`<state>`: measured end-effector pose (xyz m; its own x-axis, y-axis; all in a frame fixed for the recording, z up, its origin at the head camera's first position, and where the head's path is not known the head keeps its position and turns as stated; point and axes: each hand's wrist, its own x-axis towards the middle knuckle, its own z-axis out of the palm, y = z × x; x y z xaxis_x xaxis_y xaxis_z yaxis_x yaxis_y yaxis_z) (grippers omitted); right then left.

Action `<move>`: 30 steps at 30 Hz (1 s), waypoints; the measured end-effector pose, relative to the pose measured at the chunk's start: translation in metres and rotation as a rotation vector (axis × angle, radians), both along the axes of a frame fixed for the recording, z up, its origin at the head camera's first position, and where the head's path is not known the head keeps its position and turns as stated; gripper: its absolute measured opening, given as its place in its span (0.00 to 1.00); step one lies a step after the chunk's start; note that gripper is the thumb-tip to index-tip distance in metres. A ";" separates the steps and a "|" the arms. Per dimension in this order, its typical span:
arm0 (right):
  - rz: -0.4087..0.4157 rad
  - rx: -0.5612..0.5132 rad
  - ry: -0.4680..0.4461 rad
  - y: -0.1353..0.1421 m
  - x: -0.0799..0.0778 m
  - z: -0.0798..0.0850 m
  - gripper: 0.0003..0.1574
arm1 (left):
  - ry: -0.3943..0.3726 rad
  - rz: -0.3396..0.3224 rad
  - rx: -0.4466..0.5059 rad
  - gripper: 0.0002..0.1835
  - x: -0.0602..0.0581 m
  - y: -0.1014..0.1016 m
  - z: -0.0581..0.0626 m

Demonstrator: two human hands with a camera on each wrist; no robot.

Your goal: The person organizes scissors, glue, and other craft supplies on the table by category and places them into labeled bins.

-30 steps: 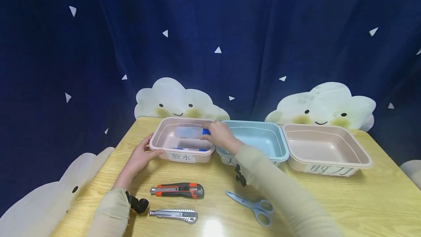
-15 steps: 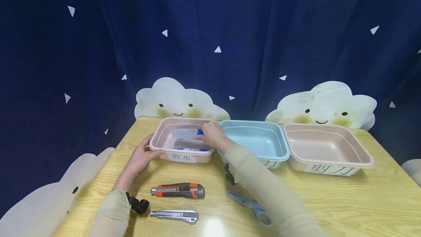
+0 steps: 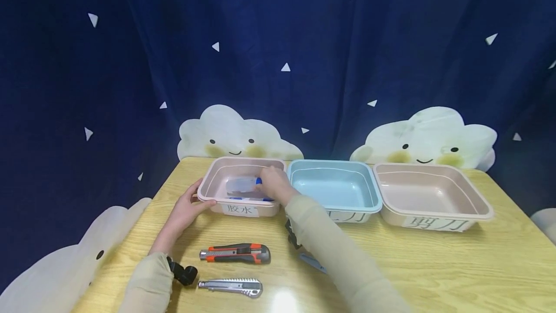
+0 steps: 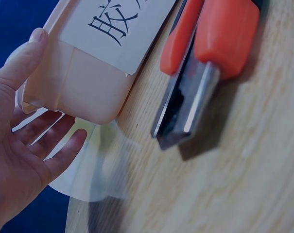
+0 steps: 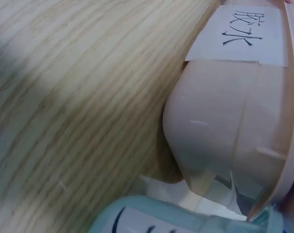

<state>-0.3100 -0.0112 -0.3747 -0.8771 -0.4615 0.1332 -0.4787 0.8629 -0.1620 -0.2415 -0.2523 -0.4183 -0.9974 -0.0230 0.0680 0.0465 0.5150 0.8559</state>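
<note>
My right hand (image 3: 275, 183) reaches into the left pink basin (image 3: 207, 185) and pinches a clear glue bottle (image 3: 241, 185) by its blue cap. The bottle lies sideways low inside, beside another blue-ended item (image 3: 249, 199) along the front wall. My left hand (image 3: 184, 211) grips the basin's front left corner, thumb at the front rim and fingers along the end wall. In the left wrist view this hand (image 4: 30, 131) is seen close against the basin (image 4: 91, 85). The right wrist view has the labelled front of the basin (image 5: 210, 116), but the right hand's hold is hidden there.
A blue basin (image 3: 334, 206) and another pink basin (image 3: 434, 216) stand to the right, both labelled. In front lie an orange-black utility knife (image 3: 235, 253) and a silver utility knife (image 3: 231, 286). Scissors (image 3: 312, 262) are mostly hidden under the right sleeve.
My right hand has moved left and down into the left basin, lowering the glue bottle. The right sleeve now covers most of the scissors. My left hand keeps its place.
</note>
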 end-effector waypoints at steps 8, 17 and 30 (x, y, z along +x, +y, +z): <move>-0.055 -0.006 -0.065 -0.001 -0.003 -0.006 0.24 | 0.010 0.011 0.003 0.44 0.004 0.003 0.001; -0.091 0.021 -0.084 -0.003 -0.005 -0.008 0.25 | 0.014 0.011 -0.010 0.44 0.003 0.003 0.000; -0.074 0.050 -0.062 -0.004 -0.002 -0.004 0.14 | 0.024 0.007 -0.027 0.44 -0.005 -0.002 -0.010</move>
